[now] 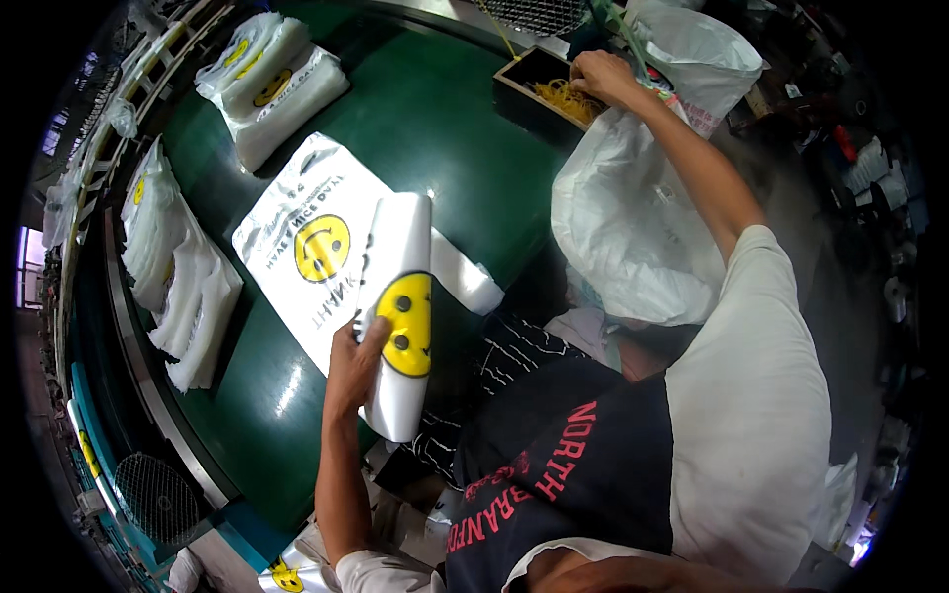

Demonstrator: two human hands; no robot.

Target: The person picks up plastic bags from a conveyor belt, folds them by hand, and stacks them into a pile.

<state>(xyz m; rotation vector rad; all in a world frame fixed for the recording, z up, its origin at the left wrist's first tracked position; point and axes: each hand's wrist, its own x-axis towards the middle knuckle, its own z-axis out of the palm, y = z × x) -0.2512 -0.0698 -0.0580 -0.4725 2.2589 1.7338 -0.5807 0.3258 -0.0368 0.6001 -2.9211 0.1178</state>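
On the green table lies a stack of white plastic bags [272,222] printed with yellow smiley faces. Its near end is folded over into a flap [403,237]. My left hand [354,366] grips this folded end, thumb on top beside the smiley and fingers hidden underneath. At the far right, my right hand [603,79] is at a dark open box [534,107] with its fingers curled down. Just below the fingertips are yellow rubber bands [568,101] in the box. Whether the fingers pinch one is hidden.
Folded bag bundles lie at the table's far left [272,94] and left edge [183,267]. A large white sack [633,217] hangs at the right below the box, with another white sack [692,49] behind. A metal rail [148,366] borders the green table [455,128].
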